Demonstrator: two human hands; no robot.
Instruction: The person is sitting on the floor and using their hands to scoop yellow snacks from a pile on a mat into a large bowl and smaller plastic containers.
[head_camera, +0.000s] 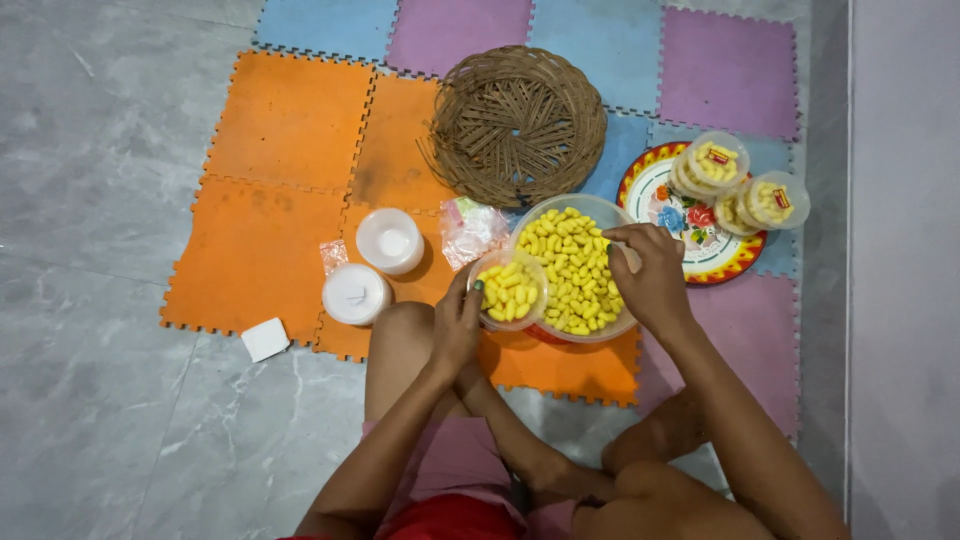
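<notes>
My left hand (456, 322) grips a small clear round tub (511, 290) partly filled with yellow oval snacks, held against the near left rim of a large clear bowl (590, 208) heaped with the same snacks. My right hand (648, 278) reaches into the big bowl from the right, fingers pinched among the yellow pieces; whether it holds any is hidden. Both sit on foam puzzle mats in front of my crossed legs.
A woven brown basket (518, 125) lies beyond the bowl. A flowered round tray (660, 200) at right carries several filled, lidded tubs (712, 163). Two white lids or tubs (389, 240) (355, 294), a small plastic bag (472, 230) and a white square (265, 339) lie at left.
</notes>
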